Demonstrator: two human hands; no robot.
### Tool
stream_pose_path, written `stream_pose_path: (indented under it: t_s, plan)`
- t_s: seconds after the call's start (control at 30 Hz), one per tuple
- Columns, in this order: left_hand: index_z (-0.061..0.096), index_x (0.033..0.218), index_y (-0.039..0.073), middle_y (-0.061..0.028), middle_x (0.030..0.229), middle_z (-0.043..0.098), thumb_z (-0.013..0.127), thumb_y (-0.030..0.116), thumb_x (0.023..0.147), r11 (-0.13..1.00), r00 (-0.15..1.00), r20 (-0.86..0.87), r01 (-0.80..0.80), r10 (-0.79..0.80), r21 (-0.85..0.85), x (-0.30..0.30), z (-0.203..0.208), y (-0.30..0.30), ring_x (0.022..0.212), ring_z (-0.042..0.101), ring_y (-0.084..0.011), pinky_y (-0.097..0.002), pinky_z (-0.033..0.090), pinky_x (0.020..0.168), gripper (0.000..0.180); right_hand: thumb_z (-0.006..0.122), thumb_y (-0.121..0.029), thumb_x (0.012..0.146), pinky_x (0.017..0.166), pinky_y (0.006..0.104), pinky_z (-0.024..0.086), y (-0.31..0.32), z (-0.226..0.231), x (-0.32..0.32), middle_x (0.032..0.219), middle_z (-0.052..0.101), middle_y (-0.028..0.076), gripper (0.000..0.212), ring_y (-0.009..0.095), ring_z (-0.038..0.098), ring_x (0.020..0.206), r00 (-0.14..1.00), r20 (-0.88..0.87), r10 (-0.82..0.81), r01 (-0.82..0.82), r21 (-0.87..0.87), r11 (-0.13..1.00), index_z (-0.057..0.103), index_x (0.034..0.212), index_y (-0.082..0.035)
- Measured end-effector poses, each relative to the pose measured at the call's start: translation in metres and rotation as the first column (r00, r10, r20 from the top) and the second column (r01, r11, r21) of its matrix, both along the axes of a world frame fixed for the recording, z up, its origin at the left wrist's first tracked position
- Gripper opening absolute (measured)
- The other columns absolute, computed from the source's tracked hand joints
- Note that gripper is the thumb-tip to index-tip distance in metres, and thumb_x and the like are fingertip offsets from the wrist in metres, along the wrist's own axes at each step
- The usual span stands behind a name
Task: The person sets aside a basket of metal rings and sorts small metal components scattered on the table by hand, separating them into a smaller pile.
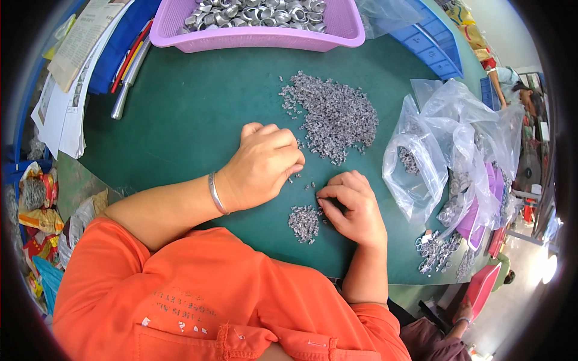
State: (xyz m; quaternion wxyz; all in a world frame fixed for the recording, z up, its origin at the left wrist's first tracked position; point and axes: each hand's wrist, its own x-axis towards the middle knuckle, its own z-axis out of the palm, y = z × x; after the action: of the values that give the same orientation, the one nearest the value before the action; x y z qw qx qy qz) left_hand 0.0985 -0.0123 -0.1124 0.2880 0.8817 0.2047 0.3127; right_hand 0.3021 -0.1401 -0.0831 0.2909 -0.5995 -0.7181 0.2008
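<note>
A large heap of tiny grey metal parts [340, 114] lies on the green table, beyond my hands. My left hand [265, 159], with a silver bangle on its wrist, is at the heap's near left edge, thumb and fingertips pinched together; what they hold, if anything, is too small to name. A few loose parts lie beneath its fingertips. My right hand [355, 204] rests closer to me, thumb and forefinger pinched, their contents not discernible. Just left of it sits a smaller pile of the same parts [304, 224].
A purple basket [259, 40] of silver metal pieces stands at the back, blue bins [430, 45] to its right. Clear plastic bags [415, 174] and scattered rings [435, 249] cover the right side. Pens [129, 75] and papers [63, 111] lie left. Other people are at far right.
</note>
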Motion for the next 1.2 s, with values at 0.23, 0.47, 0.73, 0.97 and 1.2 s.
stream_pose_path:
  t_s: [0.23,0.47,0.73,0.97,1.2]
  plan:
    - [0.069,0.084,0.012,0.001,0.085,0.059,0.074,0.004,0.08,0.998,0.998,-0.015,0.061,-0.061,-0.007,0.002,0.0,-0.004,0.082,0.057,-0.0202,-0.0388,0.035,0.085,0.011,0.074,0.001,0.076,0.073,0.0365,0.046,0.006,-0.008,-0.011,0.09,0.064,0.004,0.019,0.026,0.058,0.079,0.996,-0.055,-0.071,0.074,0.048,0.996,0.072,0.093,-0.007]
    - [0.069,0.087,0.012,0.0008,0.085,0.059,0.073,0.004,0.081,0.998,0.998,-0.005,-0.06,0.06,0.023,-0.001,0.009,0.015,0.083,0.056,-0.0212,-0.0377,0.035,0.084,0.011,0.068,0.008,0.076,0.078,0.0377,0.047,0.001,-0.002,-0.007,0.094,0.064,0.009,0.03,0.029,0.059,0.085,0.986,-0.167,-0.002,-0.006,-0.043,0.999,0.073,0.103,-0.004]
    - [0.071,0.084,0.012,0.0014,0.084,0.06,0.077,0.006,0.08,0.985,0.986,-0.02,0.162,-0.163,-0.06,-0.014,0.014,0.033,0.086,0.059,-0.019,-0.0371,0.038,0.09,0.009,0.069,0.007,0.079,0.075,0.0382,0.048,0.007,-0.003,-0.02,0.091,0.063,0.009,0.022,0.029,0.059,0.081,0.995,-0.099,0.024,-0.021,0.029,0.999,0.071,0.099,-0.004]
    - [0.07,0.079,0.016,0.0021,0.084,0.054,0.079,0.01,0.076,0.955,0.956,-0.07,0.288,-0.284,0.07,-0.012,-0.003,0.016,0.088,0.055,-0.0191,-0.0407,0.036,0.089,0.011,0.075,0.0,0.078,0.071,0.0387,0.047,0.018,-0.02,-0.033,0.089,0.062,0.007,0.021,0.028,0.058,0.08,0.994,0.091,-0.067,0.048,0.194,0.98,0.07,0.097,-0.006]
    - [0.067,0.073,0.015,0.0007,0.082,0.052,0.074,0.01,0.079,0.962,0.97,-0.095,0.235,-0.223,0.14,-0.01,-0.008,0.008,0.087,0.054,-0.0205,-0.0415,0.036,0.088,0.01,0.072,0.003,0.079,0.074,0.0406,0.052,0.023,0.016,-0.015,0.09,0.065,0.013,0.013,0.034,0.064,0.084,1.0,0.015,-0.026,0.027,-0.082,0.996,0.067,0.091,0.001]
